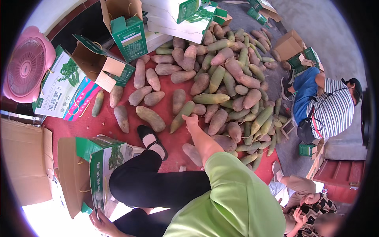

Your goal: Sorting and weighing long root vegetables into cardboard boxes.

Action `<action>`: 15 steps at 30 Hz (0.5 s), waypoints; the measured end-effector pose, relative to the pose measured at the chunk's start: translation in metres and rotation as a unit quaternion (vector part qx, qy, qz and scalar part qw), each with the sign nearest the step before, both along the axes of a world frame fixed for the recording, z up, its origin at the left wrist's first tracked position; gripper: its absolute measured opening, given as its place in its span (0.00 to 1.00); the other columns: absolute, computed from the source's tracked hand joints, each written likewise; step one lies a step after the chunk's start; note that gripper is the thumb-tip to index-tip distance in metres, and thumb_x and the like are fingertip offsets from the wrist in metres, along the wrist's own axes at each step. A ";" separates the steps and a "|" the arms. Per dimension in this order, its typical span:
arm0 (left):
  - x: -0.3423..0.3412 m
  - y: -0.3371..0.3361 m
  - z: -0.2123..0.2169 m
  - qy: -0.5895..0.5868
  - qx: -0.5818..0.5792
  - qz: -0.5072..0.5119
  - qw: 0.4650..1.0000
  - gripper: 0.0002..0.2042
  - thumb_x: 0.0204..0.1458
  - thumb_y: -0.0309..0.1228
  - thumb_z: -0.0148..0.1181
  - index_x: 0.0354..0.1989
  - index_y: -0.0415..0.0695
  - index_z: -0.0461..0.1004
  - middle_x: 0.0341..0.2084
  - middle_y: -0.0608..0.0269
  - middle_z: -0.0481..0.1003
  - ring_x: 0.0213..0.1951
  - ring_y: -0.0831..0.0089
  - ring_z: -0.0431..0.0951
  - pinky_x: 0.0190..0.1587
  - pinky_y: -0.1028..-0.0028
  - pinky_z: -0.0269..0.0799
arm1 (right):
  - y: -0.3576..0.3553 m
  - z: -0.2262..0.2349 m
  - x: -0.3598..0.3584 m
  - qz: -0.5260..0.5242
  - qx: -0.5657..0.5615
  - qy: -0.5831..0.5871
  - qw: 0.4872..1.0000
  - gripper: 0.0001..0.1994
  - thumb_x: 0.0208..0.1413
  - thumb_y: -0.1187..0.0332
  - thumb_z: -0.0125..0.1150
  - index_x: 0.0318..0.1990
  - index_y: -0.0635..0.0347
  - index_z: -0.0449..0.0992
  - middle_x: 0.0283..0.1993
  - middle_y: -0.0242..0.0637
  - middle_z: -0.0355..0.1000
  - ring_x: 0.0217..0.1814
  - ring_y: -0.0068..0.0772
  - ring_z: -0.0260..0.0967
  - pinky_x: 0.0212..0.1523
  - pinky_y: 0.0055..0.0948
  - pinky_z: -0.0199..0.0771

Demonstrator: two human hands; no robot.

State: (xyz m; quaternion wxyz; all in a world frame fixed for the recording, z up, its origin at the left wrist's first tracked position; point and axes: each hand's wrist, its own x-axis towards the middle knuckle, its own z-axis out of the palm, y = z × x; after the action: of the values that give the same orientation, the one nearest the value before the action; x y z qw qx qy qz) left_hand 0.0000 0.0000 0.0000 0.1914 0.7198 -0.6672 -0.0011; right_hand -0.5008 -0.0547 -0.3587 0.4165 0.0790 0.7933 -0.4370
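Right hand: your right hand [191, 119] stretches out from a light green sleeve [233, 189] to the near edge of the radish pile [233, 79]. Its fingers rest on a green-tipped radish [181, 115] lying on the red mat [90, 126]; you touch it, and I cannot tell whether the fingers have closed round it.
Left hand: your left hand [103, 223] sits low at the bottom edge, fingers spread against the lower corner of the green box [103, 166], steadying it rather than clutching it.
Box: it stands open by your left knee, just beside your black shoe [149, 138].
Radishes: long, muddy, pink-brown to green, heaped across the mat and onto the grey floor; a few lie loose and apart nearer the shoe.
Around: more green boxes [128, 33] stand open behind the pile, and a pink fan [27, 65] is at the far left.
Others: a person in a striped shirt [333, 108] crouches at the right of the pile; another person [306, 201] sits at lower right.
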 end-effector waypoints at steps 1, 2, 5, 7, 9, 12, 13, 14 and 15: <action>-0.002 0.004 0.003 -0.008 -0.014 0.005 1.000 0.09 0.55 0.28 0.56 0.39 0.34 0.74 0.31 0.49 0.74 0.32 0.56 0.75 0.34 0.62 0.69 | 0.000 0.005 0.004 -0.017 -0.024 -0.003 1.000 0.36 0.43 0.64 0.71 0.59 0.56 0.57 0.58 0.43 0.61 0.57 0.43 0.62 0.47 0.52 0.68; -0.003 0.007 0.007 -0.018 -0.027 0.012 0.999 0.09 0.55 0.27 0.56 0.38 0.33 0.73 0.29 0.50 0.73 0.30 0.57 0.74 0.33 0.62 0.68 | 0.001 0.009 0.009 -0.033 -0.047 -0.007 0.998 0.33 0.42 0.64 0.72 0.55 0.58 0.60 0.54 0.44 0.64 0.56 0.43 0.63 0.46 0.50 0.69; -0.010 -0.004 0.001 -0.024 -0.079 -0.026 0.996 0.08 0.55 0.27 0.56 0.38 0.33 0.73 0.28 0.51 0.73 0.30 0.57 0.74 0.32 0.62 0.68 | -0.016 0.010 0.000 -0.057 -0.052 0.023 0.997 0.32 0.41 0.67 0.73 0.53 0.61 0.61 0.51 0.44 0.66 0.51 0.41 0.67 0.46 0.42 0.71; -0.009 -0.008 -0.004 -0.010 -0.066 -0.029 0.997 0.08 0.55 0.27 0.56 0.37 0.33 0.73 0.29 0.50 0.73 0.30 0.57 0.74 0.32 0.62 0.68 | -0.022 0.003 -0.004 -0.068 -0.040 0.057 0.995 0.33 0.40 0.68 0.73 0.53 0.62 0.61 0.50 0.43 0.67 0.48 0.40 0.68 0.44 0.40 0.71; -0.007 -0.009 -0.007 0.004 -0.050 -0.033 0.998 0.08 0.55 0.27 0.56 0.37 0.33 0.73 0.29 0.50 0.73 0.30 0.56 0.74 0.32 0.62 0.68 | -0.021 -0.001 -0.007 -0.080 -0.024 0.089 0.993 0.33 0.39 0.69 0.73 0.53 0.62 0.61 0.49 0.43 0.67 0.46 0.40 0.69 0.43 0.38 0.71; -0.009 -0.008 0.000 0.005 -0.032 -0.026 0.999 0.08 0.55 0.27 0.56 0.36 0.33 0.73 0.29 0.50 0.73 0.30 0.56 0.74 0.32 0.62 0.68 | -0.018 0.004 -0.004 -0.100 -0.041 0.084 0.991 0.32 0.38 0.71 0.74 0.52 0.62 0.61 0.47 0.42 0.68 0.44 0.38 0.69 0.42 0.37 0.71; -0.006 -0.005 0.003 0.002 -0.036 -0.030 0.999 0.08 0.55 0.27 0.56 0.36 0.33 0.73 0.28 0.50 0.73 0.30 0.56 0.74 0.33 0.62 0.67 | -0.017 0.015 0.006 -0.093 -0.035 0.057 0.993 0.32 0.38 0.72 0.73 0.51 0.62 0.61 0.47 0.42 0.68 0.43 0.37 0.69 0.42 0.36 0.72; -0.007 -0.003 0.004 0.004 -0.042 -0.036 0.998 0.08 0.55 0.27 0.55 0.36 0.33 0.73 0.28 0.50 0.72 0.30 0.56 0.74 0.33 0.62 0.67 | -0.017 0.024 0.008 -0.089 -0.031 0.036 0.995 0.31 0.38 0.73 0.73 0.50 0.63 0.61 0.46 0.41 0.68 0.43 0.36 0.69 0.42 0.35 0.72; -0.008 -0.004 0.003 0.007 -0.045 -0.037 0.998 0.08 0.55 0.27 0.55 0.36 0.33 0.73 0.28 0.50 0.72 0.30 0.56 0.74 0.33 0.62 0.67 | -0.013 0.026 0.007 -0.090 -0.034 0.038 0.995 0.31 0.38 0.73 0.73 0.50 0.63 0.61 0.46 0.41 0.68 0.43 0.36 0.69 0.42 0.35 0.72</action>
State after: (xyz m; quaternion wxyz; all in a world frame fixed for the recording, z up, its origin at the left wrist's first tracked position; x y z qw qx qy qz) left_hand -0.0078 -0.0044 0.0031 0.2287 0.6854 -0.6911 0.0170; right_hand -0.4941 -0.0678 -0.3323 0.3473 0.1185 0.7831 -0.5021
